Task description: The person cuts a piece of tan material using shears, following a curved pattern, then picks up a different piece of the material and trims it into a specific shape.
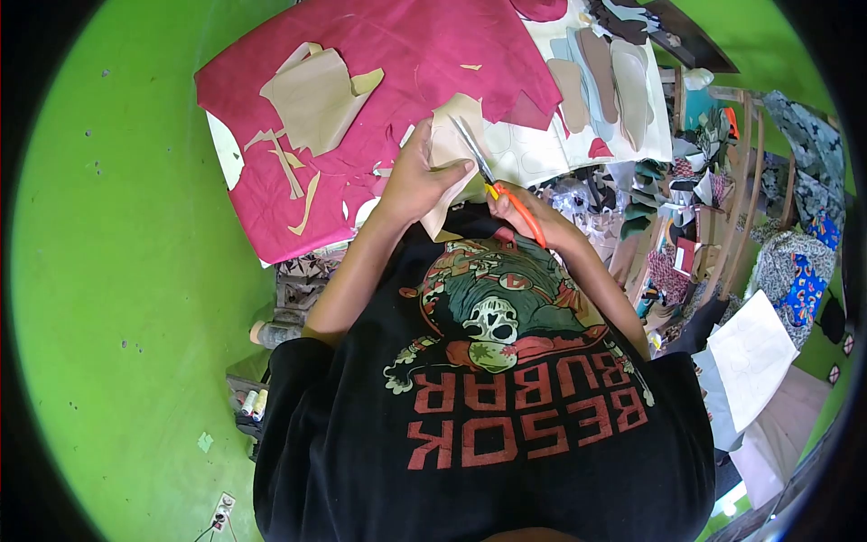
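My left hand (421, 178) pinches a tan piece of sheet material (441, 144) between thumb and fingers, with the piece raised in front of my chest. My right hand (524, 210) is closed around the orange handles of a pair of scissors (526, 219). The metal blades point up and left and overlap the right side of the tan piece in this view. Under and beyond my hands lies a large dark pink sheet (433, 54) on the work surface, and a bigger tan offcut (312, 99) rests on it to the left.
Thin tan scraps (305, 206) lie on the pink sheet at left. Sole-shaped pieces (596, 72) sit at the far right on a white sheet (524, 158) with drawn outlines. A cluttered wooden rack (722, 226) stands to the right. A green wall (135, 226) borders the left.
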A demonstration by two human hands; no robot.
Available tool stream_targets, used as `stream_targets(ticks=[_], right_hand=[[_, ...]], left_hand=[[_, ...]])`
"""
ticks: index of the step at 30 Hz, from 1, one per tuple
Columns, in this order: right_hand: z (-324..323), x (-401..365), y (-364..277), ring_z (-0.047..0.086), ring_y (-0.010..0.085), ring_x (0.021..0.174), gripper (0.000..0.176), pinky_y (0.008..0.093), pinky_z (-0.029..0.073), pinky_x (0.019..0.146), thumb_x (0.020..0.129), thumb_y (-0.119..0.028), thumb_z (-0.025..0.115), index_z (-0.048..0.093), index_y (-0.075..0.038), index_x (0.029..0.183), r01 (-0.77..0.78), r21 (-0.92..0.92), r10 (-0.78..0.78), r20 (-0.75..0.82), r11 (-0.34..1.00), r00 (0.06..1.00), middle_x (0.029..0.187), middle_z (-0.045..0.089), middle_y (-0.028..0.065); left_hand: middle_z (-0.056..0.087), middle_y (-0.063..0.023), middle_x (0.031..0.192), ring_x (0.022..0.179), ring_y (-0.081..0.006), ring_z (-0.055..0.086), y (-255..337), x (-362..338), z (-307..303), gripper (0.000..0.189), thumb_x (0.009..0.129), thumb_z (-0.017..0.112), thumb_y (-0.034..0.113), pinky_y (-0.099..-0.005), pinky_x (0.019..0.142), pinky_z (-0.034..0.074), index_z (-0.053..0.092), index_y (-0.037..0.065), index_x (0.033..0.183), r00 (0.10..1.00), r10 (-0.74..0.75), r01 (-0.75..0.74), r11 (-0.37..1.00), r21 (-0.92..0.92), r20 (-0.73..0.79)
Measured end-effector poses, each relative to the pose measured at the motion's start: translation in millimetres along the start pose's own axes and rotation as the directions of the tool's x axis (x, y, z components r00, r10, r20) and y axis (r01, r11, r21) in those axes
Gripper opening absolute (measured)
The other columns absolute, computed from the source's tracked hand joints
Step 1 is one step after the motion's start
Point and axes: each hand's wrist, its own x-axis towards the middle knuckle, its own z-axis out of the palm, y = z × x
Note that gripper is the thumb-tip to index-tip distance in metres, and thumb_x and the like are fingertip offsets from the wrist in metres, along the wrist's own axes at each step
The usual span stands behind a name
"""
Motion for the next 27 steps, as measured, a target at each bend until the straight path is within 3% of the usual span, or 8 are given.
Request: stream_targets(ticks=[2, 5, 11, 20, 22, 27], right_hand=[[0, -1, 2, 0.055, 0.0130, 0.087, 0.075, 0.0292, 0.052, 0.071, 0.094, -0.075, 0.047, 0.053, -0.001, 0.104, -0.012, 0.007, 0.012, -0.003, 1.000, 1.000, 0.095, 0.053, 0.0053], [0, -2, -2, 0.055, 0.0134, 0.085, 0.074, 0.0296, 0.052, 0.071, 0.094, -0.074, 0.048, 0.053, -0.001, 0.105, 0.010, 0.007, -0.010, -0.004, 1.000, 1.000, 0.095, 0.054, 0.0056], [-4, -5, -9, 0.056, 0.0133, 0.081, 0.071, 0.0300, 0.050, 0.067, 0.095, -0.073, 0.049, 0.051, -0.002, 0.105, -0.041, -0.025, 0.041, 0.017, 0.999, 0.999, 0.088, 0.052, 0.0048], [2, -5, 5, 0.049, 0.0167, 0.084, 0.078, 0.0323, 0.047, 0.072, 0.094, -0.078, 0.042, 0.051, -0.001, 0.103, 0.073, -0.091, -0.076, -0.038, 0.993, 0.996, 0.086, 0.051, 0.0061], [5, -5, 3, 0.049, 0.0165, 0.085, 0.079, 0.0318, 0.048, 0.074, 0.094, -0.078, 0.041, 0.052, -0.001, 0.105, 0.061, -0.063, -0.062, -0.019, 0.996, 0.998, 0.087, 0.051, 0.0060], [13, -7, -3, 0.051, 0.0150, 0.087, 0.078, 0.0316, 0.051, 0.076, 0.093, -0.078, 0.045, 0.052, -0.001, 0.106, 0.031, -0.028, -0.031, -0.032, 0.999, 0.999, 0.089, 0.049, 0.0042]], left_hand=[[0.061, -0.0109, 0.126, 0.119, -0.0170, 0.057, 0, 1, 1, 0.062, 0.083, 0.076, -0.003, -0.0333, 0.105, 0.044, 0.044, -0.004, 0.137, 1.000, 0.019, -0.019, 1.000, 0.009, 0.011], [0.060, -0.0108, 0.127, 0.121, -0.0182, 0.057, 7, 3, 3, 0.069, 0.084, 0.075, -0.004, -0.0337, 0.106, 0.043, 0.040, -0.003, 0.143, 1.000, -0.012, 0.014, 0.993, -0.119, 0.019], [0.057, -0.0122, 0.132, 0.123, -0.0190, 0.055, 11, 2, 3, 0.073, 0.084, 0.074, -0.005, -0.0338, 0.108, 0.041, 0.036, -0.001, 0.146, 0.999, -0.017, 0.019, 0.998, -0.064, 0.041], [0.043, -0.0203, 0.148, 0.141, -0.0228, 0.037, 16, -8, 8, 0.089, 0.081, 0.076, -0.002, -0.0360, 0.119, 0.027, 0.024, -0.010, 0.152, 1.000, -0.012, 0.013, 0.999, -0.036, 0.014], [0.042, -0.0199, 0.148, 0.143, -0.0228, 0.035, 12, -8, 4, 0.088, 0.081, 0.077, -0.001, -0.0356, 0.119, 0.026, 0.024, -0.009, 0.152, 0.999, 0.042, -0.042, 0.993, 0.112, 0.000], [0.043, -0.0193, 0.148, 0.143, -0.0233, 0.035, 20, -13, -7, 0.089, 0.081, 0.077, 0.000, -0.0353, 0.119, 0.025, 0.025, -0.008, 0.152, 0.997, 0.013, -0.023, 0.990, 0.139, 0.079]])
